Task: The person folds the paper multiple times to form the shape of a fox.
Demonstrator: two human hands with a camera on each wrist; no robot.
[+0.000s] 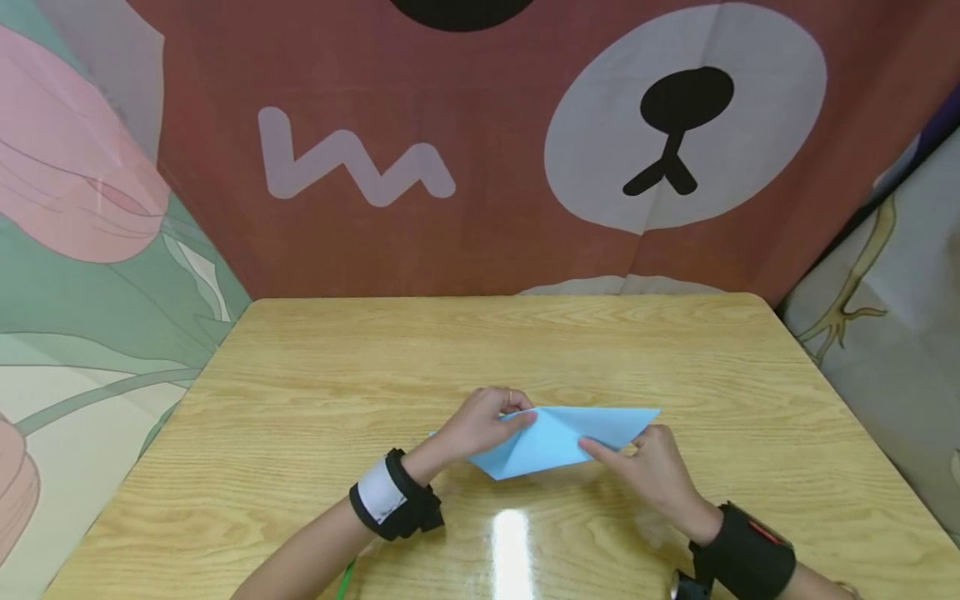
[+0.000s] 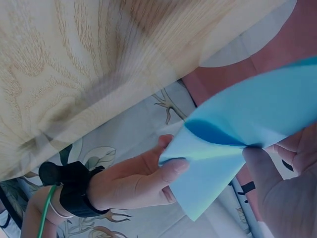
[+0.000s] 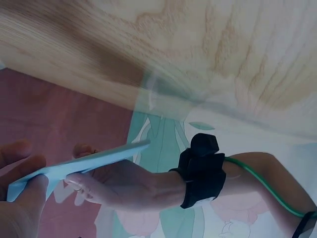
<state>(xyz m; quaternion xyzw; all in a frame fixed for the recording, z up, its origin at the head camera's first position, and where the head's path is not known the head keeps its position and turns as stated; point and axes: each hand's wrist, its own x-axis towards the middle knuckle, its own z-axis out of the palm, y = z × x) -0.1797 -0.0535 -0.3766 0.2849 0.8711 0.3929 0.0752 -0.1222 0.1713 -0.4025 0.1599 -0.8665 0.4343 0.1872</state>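
Observation:
A folded sheet of light blue paper [image 1: 551, 442] is held between both hands above the wooden table, creased into slanted facets with a pointed right corner. My left hand [image 1: 487, 423] pinches its upper left edge, thumb on the near face and fingers behind. On the right side my right hand [image 1: 656, 471] grips the lower edge, its thumb lying on the near face. The left wrist view shows the paper [image 2: 237, 134] bowed open with a dark blue hollow between its layers. Almost edge-on, the paper [image 3: 94, 161] looks thin in the right wrist view.
The wooden table [image 1: 337, 358] spreads under the hands, with a bright light reflection near its front. A brown cloth with a cartoon bear face [image 1: 450, 242] hangs behind its far edge. Black straps [image 1: 742, 550] circle both wrists, and a green cable [image 1: 346, 579] runs by the left forearm.

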